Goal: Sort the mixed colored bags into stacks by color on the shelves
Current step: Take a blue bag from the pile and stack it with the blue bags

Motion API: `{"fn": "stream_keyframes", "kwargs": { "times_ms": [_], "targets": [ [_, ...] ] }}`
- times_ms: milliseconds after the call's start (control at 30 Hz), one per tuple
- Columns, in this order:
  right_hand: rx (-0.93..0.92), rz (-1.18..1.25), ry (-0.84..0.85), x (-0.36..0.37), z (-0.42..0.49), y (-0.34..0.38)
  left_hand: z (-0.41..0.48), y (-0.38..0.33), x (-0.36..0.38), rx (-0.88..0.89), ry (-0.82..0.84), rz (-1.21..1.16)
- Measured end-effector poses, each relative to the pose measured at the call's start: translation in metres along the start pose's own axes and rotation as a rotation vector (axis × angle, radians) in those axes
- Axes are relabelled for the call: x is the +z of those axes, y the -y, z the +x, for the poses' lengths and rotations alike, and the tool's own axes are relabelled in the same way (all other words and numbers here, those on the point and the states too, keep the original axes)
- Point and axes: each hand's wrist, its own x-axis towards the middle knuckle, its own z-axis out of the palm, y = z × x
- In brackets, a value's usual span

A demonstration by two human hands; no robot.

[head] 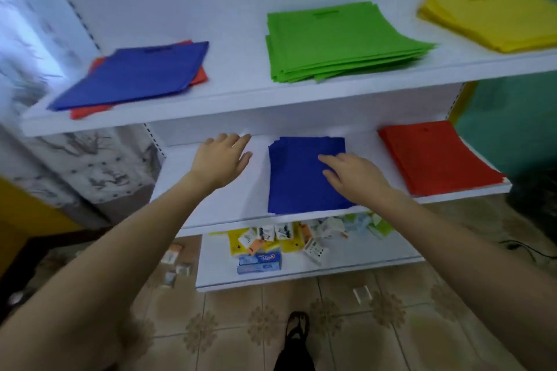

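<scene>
We can read no text with any certainty. On the bottom shelf (pixel 361 263), near its front edge, the blue boxes (pixel 259 262) carry a red and white logo that is too blurred for us to make out. Behind them, toward the back edge, the white packets (pixel 275 232) bear black print and the yellow packets (pixel 236 244) small dark marks, all illegible to us.

White shelves (pixel 238 90) bearing bag stacks (pixel 340 39)

Soft daylight, left; blurred, warped edges
</scene>
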Motion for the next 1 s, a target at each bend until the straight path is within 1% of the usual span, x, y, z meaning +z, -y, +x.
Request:
{"fn": "stream_keyframes", "kwargs": {
  "times_ms": [100, 167, 267, 367, 467, 600, 700, 800, 900, 1000],
  "targets": [
    [-0.097, 0.074, -0.075, -0.045, 0.004, 0.048, -0.024, 0.025, -0.057, -0.041, -0.095, 0.020],
    [-0.151, 0.081, -0.119, -0.069, 0.011, 0.081, -0.039, 0.048, -0.089, -0.081, -0.162, 0.049],
    [-0.212, 0.091, -0.149, -0.100, 0.027, 0.127, -0.053, 0.093, -0.122, -0.193, -0.210, 0.052],
    [-0.263, 0.118, -0.130, -0.113, 0.053, 0.161, -0.059, 0.145, -0.138, -0.315, -0.134, 0.040],
    [-0.268, 0.170, -0.129, -0.118, 0.087, 0.185, -0.057, 0.198, -0.135, -0.406, -0.042, -0.018],
    [-0.176, 0.230, -0.119, -0.121, 0.141, 0.211, -0.040, 0.267, -0.116, -0.444, -0.005, -0.084],
    [-0.093, 0.295, -0.109, -0.120, 0.182, 0.230, -0.018, 0.310, -0.100, -0.418, -0.018, -0.217],
    [0.011, 0.330, -0.116, -0.113, 0.218, 0.247, 0.010, 0.338, -0.085, -0.338, -0.010, -0.358],
    [0.138, 0.289, -0.100, -0.101, 0.240, 0.257, 0.038, 0.357, -0.071, -0.275, -0.001, -0.418],
    [0.275, 0.282, -0.044, -0.091, 0.251, 0.259, 0.061, 0.372, -0.060, -0.260, 0.053, -0.451]
  ]
}}
